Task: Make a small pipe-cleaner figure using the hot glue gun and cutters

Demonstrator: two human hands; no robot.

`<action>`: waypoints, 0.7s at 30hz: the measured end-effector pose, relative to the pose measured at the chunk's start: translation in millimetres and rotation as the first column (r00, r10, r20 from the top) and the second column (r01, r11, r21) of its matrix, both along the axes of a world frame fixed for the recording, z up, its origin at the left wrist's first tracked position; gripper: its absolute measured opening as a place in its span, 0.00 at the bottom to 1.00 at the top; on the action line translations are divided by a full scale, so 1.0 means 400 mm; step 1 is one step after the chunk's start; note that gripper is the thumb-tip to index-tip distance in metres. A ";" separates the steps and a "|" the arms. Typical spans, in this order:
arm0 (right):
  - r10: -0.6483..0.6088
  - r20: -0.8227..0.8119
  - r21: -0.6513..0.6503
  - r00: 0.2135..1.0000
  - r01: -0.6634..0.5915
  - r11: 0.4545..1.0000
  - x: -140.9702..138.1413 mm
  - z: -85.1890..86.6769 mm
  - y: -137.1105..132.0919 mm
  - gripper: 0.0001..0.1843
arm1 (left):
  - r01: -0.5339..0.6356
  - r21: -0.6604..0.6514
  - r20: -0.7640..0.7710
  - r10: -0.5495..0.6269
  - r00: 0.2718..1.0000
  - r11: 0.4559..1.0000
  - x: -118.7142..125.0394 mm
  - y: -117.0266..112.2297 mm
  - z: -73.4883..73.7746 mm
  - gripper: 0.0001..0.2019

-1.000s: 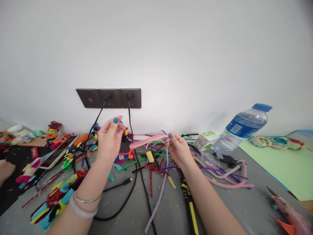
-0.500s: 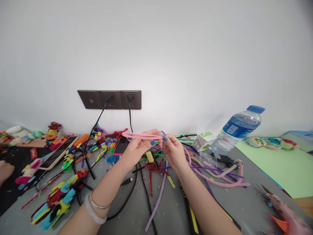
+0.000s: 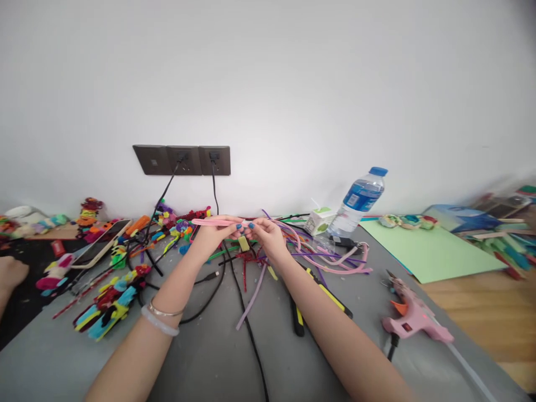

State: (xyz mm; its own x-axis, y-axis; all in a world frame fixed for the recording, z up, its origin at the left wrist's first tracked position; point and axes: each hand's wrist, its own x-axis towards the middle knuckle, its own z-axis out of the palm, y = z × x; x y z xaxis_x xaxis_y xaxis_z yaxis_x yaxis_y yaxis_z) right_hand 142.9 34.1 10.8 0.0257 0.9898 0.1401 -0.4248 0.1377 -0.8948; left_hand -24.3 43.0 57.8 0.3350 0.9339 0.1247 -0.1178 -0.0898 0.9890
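Note:
A pink pipe cleaner, doubled into a long narrow loop, lies level across my fingers above the table. My left hand pinches it between thumb and fingers, the loop sticking out to the left. Right beside it, my right hand closes thumb and finger on the strip's other end; the fingertips almost meet and hide the join. Below my hands are a yellow piece, glittery red stems and a pale purple stem. Loose pink stems lie to the right.
Yellow-and-black pliers lie under my right forearm. Further right are a pink glue gun, a bottle, a drink carton and green paper. Black cables cross the table; pipe-cleaner figures and another person's hand are left.
The view has swung right and pulled back, bringing the whole glue gun into sight. Both hands still pinch the pink pipe cleaner, whose loop now looks narrower and flatter.

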 end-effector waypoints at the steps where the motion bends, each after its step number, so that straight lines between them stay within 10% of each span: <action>1: -0.002 0.006 0.004 1.000 0.002 1.000 -0.003 0.007 -0.012 0.22 | -0.027 -0.051 0.089 0.031 0.996 0.998 0.006 -0.008 -0.005 0.15; 9: -0.226 0.335 0.099 0.915 0.205 0.974 0.068 0.060 -0.264 0.14 | 0.016 -0.189 0.362 0.054 0.931 0.982 0.057 -0.087 -0.055 0.13; 16: -0.570 0.679 0.130 0.463 0.688 0.714 0.312 -0.033 -0.477 0.17 | 0.000 -0.160 0.234 0.037 0.972 0.987 0.046 -0.101 -0.122 0.10; 21: -0.348 0.915 0.215 0.203 0.484 0.848 0.254 -0.061 -0.471 0.24 | 0.004 0.051 -0.105 0.002 0.994 0.999 0.041 -0.106 -0.132 0.10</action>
